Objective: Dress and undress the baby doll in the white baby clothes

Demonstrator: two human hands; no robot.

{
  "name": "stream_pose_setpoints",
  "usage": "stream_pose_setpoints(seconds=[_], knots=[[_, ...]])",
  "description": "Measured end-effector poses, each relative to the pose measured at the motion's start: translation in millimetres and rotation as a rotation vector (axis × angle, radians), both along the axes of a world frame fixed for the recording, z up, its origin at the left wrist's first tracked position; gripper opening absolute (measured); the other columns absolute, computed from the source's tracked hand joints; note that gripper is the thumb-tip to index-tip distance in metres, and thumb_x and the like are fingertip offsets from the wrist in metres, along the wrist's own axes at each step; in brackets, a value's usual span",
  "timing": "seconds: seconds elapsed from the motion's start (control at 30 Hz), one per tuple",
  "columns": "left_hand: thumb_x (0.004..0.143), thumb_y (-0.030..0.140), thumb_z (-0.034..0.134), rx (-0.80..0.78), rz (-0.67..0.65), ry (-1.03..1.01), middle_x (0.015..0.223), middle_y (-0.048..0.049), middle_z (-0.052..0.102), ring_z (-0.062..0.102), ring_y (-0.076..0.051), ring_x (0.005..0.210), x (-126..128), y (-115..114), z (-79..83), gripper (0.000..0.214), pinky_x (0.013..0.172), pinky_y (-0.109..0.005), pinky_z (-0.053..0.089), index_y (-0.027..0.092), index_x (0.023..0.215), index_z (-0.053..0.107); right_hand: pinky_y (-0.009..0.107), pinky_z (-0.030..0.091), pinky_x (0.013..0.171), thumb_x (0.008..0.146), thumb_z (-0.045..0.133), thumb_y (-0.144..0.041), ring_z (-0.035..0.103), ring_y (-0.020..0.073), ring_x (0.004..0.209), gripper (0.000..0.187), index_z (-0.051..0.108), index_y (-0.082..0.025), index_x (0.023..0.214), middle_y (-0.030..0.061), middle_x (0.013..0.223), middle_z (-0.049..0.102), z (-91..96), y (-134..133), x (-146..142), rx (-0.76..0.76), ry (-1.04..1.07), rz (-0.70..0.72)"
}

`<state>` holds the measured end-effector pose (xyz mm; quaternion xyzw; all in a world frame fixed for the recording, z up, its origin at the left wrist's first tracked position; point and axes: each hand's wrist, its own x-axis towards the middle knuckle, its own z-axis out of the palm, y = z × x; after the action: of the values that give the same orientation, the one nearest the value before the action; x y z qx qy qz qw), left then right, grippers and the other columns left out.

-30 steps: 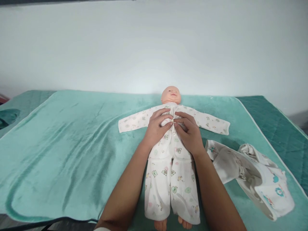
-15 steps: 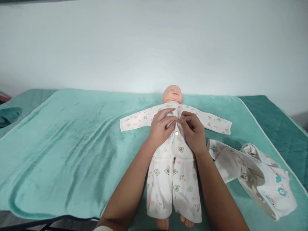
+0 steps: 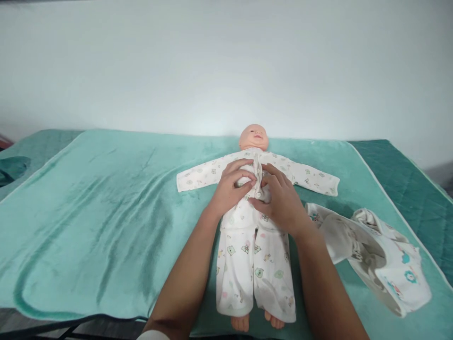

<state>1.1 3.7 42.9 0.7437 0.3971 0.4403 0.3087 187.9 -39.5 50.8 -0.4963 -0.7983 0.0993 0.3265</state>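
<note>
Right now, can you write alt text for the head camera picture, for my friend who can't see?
A person's left hand and right hand are on the front of a white patterned top worn by a baby doll. The doll lies face up on a green blanket, with other white clothing crumpled to the right.

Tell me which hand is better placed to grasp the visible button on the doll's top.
Probably the right hand: its thumb and forefinger are parted, with the button showing between them. The left hand has its fingertips at the front edge of the top, above the button in view.
</note>
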Motion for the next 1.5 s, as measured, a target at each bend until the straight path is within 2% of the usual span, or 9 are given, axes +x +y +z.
stream_pose_setpoints(seconds=[0.33,0.57,0.63,0.7,0.8,0.93,1.03,1.27,1.5], knots=[[0.091,0.026,0.065,0.055,-0.119,0.079,0.146,-0.002,0.058,0.041,-0.025,0.147,-2,-3,5.9,0.01,0.124,-0.052,0.032,0.028,0.095,0.074,0.049,0.05,0.1,0.087,0.059,-0.024,0.058,0.03,0.127,0.008,0.051,-0.024,0.086,0.0117,0.146,0.054,6.4,-7,-16,-0.13,0.315,-0.191],[0.087,0.031,0.072,-0.002,-0.186,0.159,0.151,-0.0013,0.054,0.034,-0.028,0.151,-3,-6,14.3,0.007,0.124,-0.055,0.031,0.028,0.094,0.073,0.037,0.051,0.072,0.093,0.06,-0.044,0.065,0.0179,0.085,0.026,0.066,-0.022,0.082,0.0052,0.153,0.049,11.2,3,14,-0.384,0.439,-0.034],[0.088,0.032,0.072,-0.033,-0.208,0.173,0.154,-0.0003,0.051,0.032,-0.028,0.152,-5,-7,16.8,0.006,0.123,-0.055,0.033,0.028,0.092,0.073,0.036,0.051,0.071,0.093,0.062,-0.044,0.066,0.0192,0.092,0.022,0.069,-0.024,0.087,0.0028,0.157,0.045,11.4,4,21,-0.424,0.426,0.012],[0.089,0.034,0.071,-0.067,-0.235,0.182,0.156,0.0013,0.048,0.029,-0.028,0.153,-7,-7,18.6,0.006,0.122,-0.055,0.035,0.028,0.091,0.073,0.035,0.052,0.075,0.092,0.065,-0.042,0.062,0.0249,0.116,0.016,0.07,-0.027,0.091,-0.0001,0.159,0.042,11.0,4,25,-0.43,0.413,0.059],[0.089,0.034,0.071,-0.082,-0.249,0.2,0.158,0.0027,0.046,0.026,-0.028,0.155,-9,-7,19.1,0.007,0.124,-0.055,0.032,0.028,0.089,0.072,0.039,0.052,0.088,0.09,0.066,-0.038,0.04,0.0297,0.145,0.011,0.07,-0.028,0.09,-0.0025,0.16,0.04,10.0,4,25,-0.427,0.401,0.103],[0.088,0.034,0.072,-0.076,-0.236,0.193,0.156,0.0029,0.048,0.027,-0.026,0.155,-9,-5,16.4,0.01,0.128,-0.053,0.023,0.025,0.084,0.069,0.048,0.037,0.116,0.089,0.068,-0.035,0.029,0.028,0.152,0.008,0.069,-0.028,0.087,-0.002,0.159,0.042,8.5,4,20,-0.381,0.4,0.103],[0.088,0.036,0.072,-0.074,-0.236,0.168,0.156,0.0022,0.049,0.027,-0.025,0.154,-9,-4,13.6,0.015,0.129,-0.052,0.022,0.024,0.08,0.068,0.047,0.029,0.123,0.089,0.068,-0.033,0.027,0.0254,0.154,0.006,0.07,-0.028,0.089,-0.0012,0.158,0.044,7.8,4,19,-0.351,0.379,0.11],[0.087,0.031,0.072,-0.035,-0.244,0.132,0.154,0.0011,0.052,0.031,-0.025,0.153,-9,-2,9.3,0.012,0.127,-0.053,0.025,0.024,0.078,0.068,0.051,0.039,0.116,0.09,0.067,-0.033,0.03,0.0273,0.152,0.007,0.072,-0.028,0.089,-0.0027,0.158,0.044,8.5,3,21,-0.351,0.398,0.125],[0.087,0.031,0.072,-0.076,-0.277,0.119,0.156,0.0028,0.05,0.029,-0.027,0.154,-15,1,10.0,0.007,0.126,-0.054,0.029,0.027,0.082,0.073,0.042,0.056,0.091,0.087,0.07,-0.034,0.028,0.0299,0.153,0.008,0.076,-0.029,0.085,-0.0026,0.158,0.045,7.2,6,21,-0.372,0.418,0.141]])
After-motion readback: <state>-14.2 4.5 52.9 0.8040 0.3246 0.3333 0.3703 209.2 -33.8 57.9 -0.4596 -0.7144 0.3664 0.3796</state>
